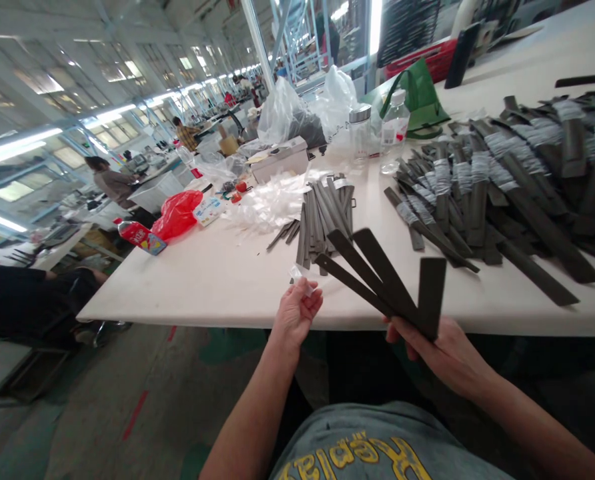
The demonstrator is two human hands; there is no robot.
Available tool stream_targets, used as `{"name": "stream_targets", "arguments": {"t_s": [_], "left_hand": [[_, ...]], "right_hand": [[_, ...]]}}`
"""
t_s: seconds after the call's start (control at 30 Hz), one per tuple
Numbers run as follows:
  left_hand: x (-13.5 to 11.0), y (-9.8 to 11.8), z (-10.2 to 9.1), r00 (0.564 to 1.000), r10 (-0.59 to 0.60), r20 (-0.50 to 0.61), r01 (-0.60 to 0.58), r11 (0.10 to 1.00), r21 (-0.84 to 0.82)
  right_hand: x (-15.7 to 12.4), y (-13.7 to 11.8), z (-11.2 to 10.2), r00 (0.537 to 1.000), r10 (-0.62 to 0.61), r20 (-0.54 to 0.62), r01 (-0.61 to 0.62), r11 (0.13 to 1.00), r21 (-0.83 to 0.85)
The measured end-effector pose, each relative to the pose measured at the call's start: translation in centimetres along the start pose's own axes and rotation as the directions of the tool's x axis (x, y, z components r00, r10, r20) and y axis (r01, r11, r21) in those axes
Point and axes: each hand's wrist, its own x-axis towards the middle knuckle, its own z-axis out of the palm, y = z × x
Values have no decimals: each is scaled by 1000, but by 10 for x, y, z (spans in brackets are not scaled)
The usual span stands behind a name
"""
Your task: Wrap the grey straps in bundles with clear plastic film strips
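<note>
Fanned out in my right hand [450, 353] are several dark grey flat strips [385, 270], gripped at their near ends over the table's front edge. My left hand [300, 307] is closed in a pinch on a small piece of clear plastic film [299, 272], to the left of the strips. Just beyond my hands a loose pile of narrower grey strips [322, 217] lies on the table. To the right is a large heap of similar strips in bundles [477, 173], many wrapped round with whitish film.
On the white table [217, 280] lie crumpled clear plastic [272, 203], a red plastic bag [177, 215] and a red-capped bottle [141, 237]. Farther back stand a glass jar [360, 133], a clear bottle [395, 133] and a green bag [420, 100]. Other people [111, 180] are at work on the left.
</note>
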Motion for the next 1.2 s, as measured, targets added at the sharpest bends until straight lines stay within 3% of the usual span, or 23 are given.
{"name": "stream_targets", "arguments": {"t_s": [0.23,0.5,0.7,0.97,1.2], "left_hand": [[3,11,16,998,-64,12,65,984,-168],[-5,-2,22,994,-47,103,58,993,-106],[-10,-12,19,990,24,141,-16,998,-58],[5,3,15,998,54,-14,-56,978,-199],[4,1,23,1000,26,13,-22,966,-258]], "right_hand": [[-36,31,10,983,163,89,-167,985,33],[-26,35,21,985,126,114,-127,992,-4],[-12,29,28,988,106,113,-109,994,26],[-12,26,27,991,98,87,-101,994,28],[-14,31,28,993,81,85,-78,996,-35]]}}
